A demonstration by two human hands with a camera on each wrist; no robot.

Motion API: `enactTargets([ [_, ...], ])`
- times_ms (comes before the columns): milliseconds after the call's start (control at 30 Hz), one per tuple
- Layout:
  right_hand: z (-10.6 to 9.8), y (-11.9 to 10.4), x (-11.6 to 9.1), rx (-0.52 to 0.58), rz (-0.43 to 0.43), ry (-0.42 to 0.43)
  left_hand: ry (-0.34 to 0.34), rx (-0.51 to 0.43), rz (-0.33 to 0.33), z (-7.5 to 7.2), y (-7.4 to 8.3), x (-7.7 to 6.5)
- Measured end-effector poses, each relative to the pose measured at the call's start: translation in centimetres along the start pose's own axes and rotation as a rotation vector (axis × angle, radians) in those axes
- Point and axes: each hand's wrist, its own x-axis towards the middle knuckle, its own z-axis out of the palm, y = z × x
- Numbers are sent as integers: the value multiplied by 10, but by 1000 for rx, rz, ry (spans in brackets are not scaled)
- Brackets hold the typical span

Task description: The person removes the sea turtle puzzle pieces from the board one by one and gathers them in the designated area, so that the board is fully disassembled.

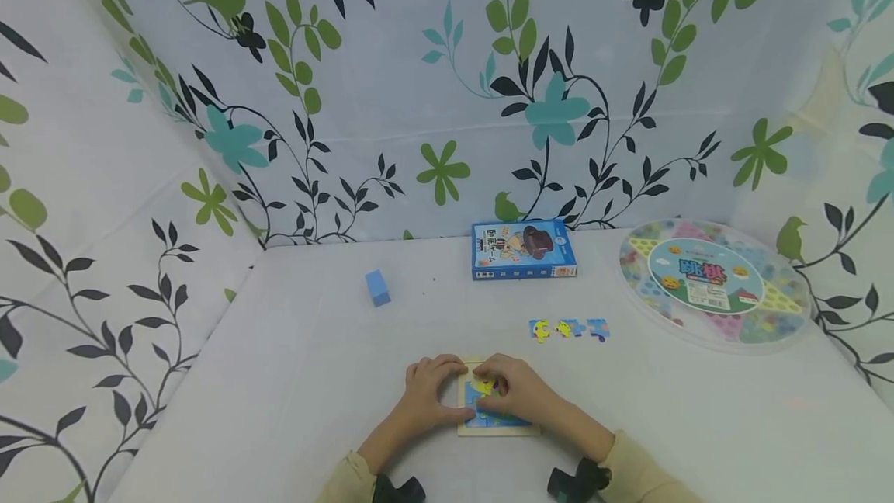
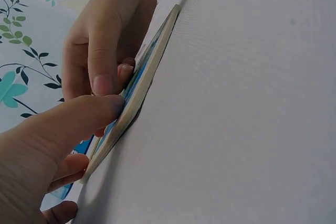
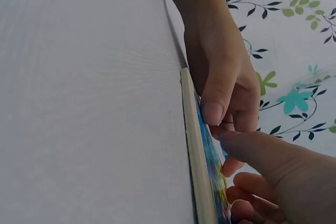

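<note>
A jigsaw puzzle in a pale wooden frame [image 1: 499, 432] lies on the white table before me. Blue and yellow pieces show between the hands. My left hand [image 1: 427, 394] holds the frame's left side, fingers by the upper left corner and thumb over the pieces. From the right, my right hand [image 1: 524, 390] reaches over the puzzle with bent fingers, its thumb near the left thumb. In the left wrist view, the right hand [image 2: 107, 40] is close above the frame [image 2: 139, 95]. Whether it pinches a piece is hidden. Several loose puzzle pieces [image 1: 569, 328] lie beyond the frame.
At the back stands a blue game box [image 1: 524, 250] lying flat. A round clear game case [image 1: 715, 286] with a colourful label is at the right. A small blue block [image 1: 378, 288] sits at the back left. Patterned cloth [image 1: 440, 99] hangs behind the table.
</note>
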Motion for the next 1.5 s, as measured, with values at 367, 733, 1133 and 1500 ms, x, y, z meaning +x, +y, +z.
enactTargets([
  [367,2,-5,0,-76,58,-50,8,4,11,1,-2,0],
  [733,1,-8,-1,-96,42,-40,20,-2,21,1,-2,1],
  [1133,-1,-12,-1,-65,15,-7,16,-2,17,0,-1,1],
  [1500,-2,-15,-1,-47,32,-9,7,-2,7,-1,0,2],
])
